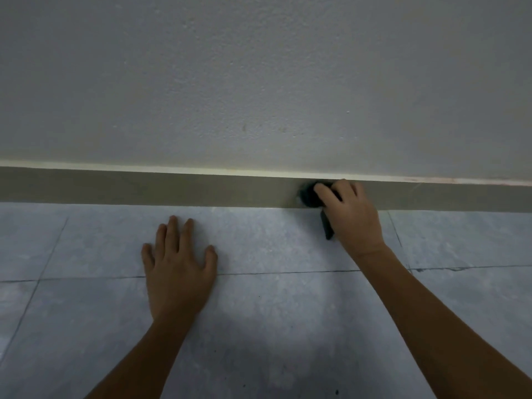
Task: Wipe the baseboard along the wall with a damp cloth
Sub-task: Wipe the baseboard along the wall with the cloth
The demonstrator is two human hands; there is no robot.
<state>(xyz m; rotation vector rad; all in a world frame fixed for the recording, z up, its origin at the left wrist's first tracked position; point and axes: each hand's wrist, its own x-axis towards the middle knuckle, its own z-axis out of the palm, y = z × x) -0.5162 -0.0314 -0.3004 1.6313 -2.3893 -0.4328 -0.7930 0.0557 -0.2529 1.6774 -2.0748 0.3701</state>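
A grey-beige baseboard (pixel 172 187) runs across the foot of the wall, with a pale lit top edge. My right hand (pixel 349 214) is shut on a dark cloth (pixel 308 195) and presses it flat against the baseboard right of centre. A dark end of the cloth hangs below my palm toward the floor. My left hand (pixel 178 269) lies flat on the floor tiles with its fingers spread, holding nothing, well left of the cloth.
A rough white wall (pixel 259 82) fills the upper half of the view. Grey-blue floor tiles (pixel 273 326) with thin dark joints stretch from the baseboard toward me. The baseboard continues left and right out of view.
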